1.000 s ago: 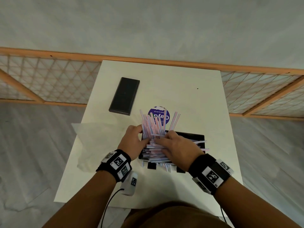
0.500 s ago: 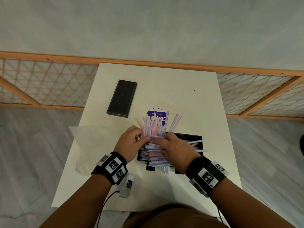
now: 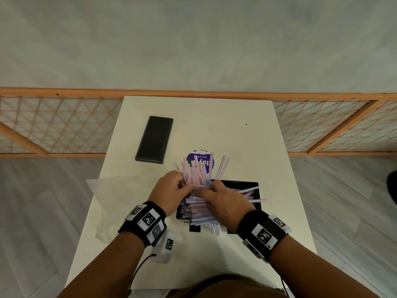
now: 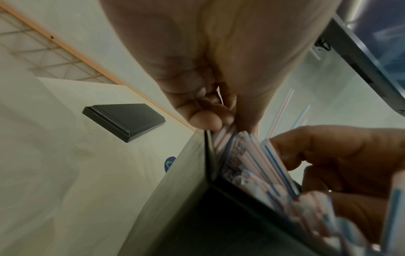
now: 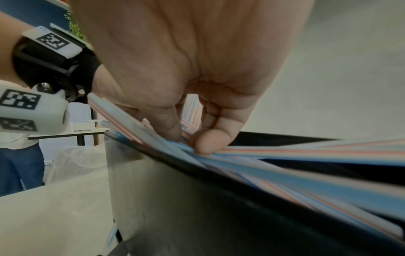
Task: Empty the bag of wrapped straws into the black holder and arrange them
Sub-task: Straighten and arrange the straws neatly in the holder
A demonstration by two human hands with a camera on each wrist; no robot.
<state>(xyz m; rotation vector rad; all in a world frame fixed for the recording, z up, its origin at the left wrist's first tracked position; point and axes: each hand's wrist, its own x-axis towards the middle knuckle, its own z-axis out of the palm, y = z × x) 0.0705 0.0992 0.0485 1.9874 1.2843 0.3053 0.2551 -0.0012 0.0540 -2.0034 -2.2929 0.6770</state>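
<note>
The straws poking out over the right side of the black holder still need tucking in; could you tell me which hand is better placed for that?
Probably the right hand. It lies over the pile, next to the stray straws crossing the holder on that side. The left hand pinches straws at the opposite edge.

The setting is an indoor room of an office or studio kind; its exact type cannot be determined. A small white table (image 3: 214,130) is placed on grey wood-look flooring (image 3: 43,211), with its far edge against a low wooden lattice partition (image 3: 64,125) below a plain pale wall (image 3: 193,39). In the right wrist view, a dark-legged desk (image 5: 72,134), a blue wall panel (image 5: 32,10) and a standing person in jeans (image 5: 17,164) are shown behind.
</note>
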